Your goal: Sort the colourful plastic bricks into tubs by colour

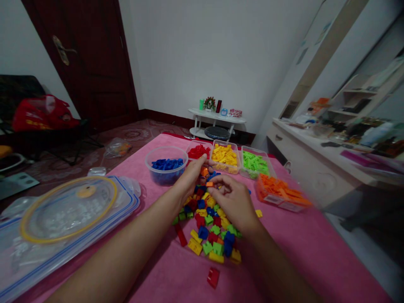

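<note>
A heap of small plastic bricks [211,229] in red, blue, green and yellow lies on a pink cloth [293,248]. My right hand [235,204] hovers over the heap's far end, its fingertips pinched on a small orange brick [209,184]. My left hand [191,176] reaches past the heap with fingers curled together; an orange piece [204,171] shows at its fingertips, and I cannot tell if it holds it. Behind the hands stand a round bowl of blue bricks [166,165] and trays of red bricks [198,151], yellow bricks [224,156], green bricks [255,163] and orange bricks [279,191].
Clear container lids [67,212] are stacked at the left on the cloth. One red brick [213,277] lies apart near me. A white dresser [315,155] runs along the right. A small white table [216,120] stands by the far wall, a dark door [85,59] at the left.
</note>
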The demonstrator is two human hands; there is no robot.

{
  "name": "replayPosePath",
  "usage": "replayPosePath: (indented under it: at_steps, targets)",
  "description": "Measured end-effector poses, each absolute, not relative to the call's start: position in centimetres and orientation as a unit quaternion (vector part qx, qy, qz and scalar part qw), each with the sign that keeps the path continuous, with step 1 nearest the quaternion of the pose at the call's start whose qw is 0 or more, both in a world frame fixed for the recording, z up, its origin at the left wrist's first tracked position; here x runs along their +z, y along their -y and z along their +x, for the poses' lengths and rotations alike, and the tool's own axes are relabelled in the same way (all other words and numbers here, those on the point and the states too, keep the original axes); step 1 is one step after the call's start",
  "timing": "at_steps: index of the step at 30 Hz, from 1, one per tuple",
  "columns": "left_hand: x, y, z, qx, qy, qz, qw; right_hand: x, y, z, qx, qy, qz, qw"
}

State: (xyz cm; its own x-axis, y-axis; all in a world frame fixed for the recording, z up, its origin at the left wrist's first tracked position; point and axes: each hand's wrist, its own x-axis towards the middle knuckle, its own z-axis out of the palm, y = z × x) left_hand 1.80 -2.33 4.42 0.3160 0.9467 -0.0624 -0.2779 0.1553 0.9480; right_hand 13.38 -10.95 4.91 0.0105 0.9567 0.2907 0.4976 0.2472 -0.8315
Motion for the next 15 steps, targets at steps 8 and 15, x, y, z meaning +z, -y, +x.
replayPosePath:
  at_steps: [8,15]
  targets:
    - [4.4,4.4,3.5,0.478,-0.337,0.54,0.606,3.6,9.7,14.4,0.478,0.435,-0.466,0.604]
    - [4.2,6.7,5.4,0.432,-0.343,0.592,0.587,2.9,8.9,15.5,0.446,0.464,-0.493,0.586]
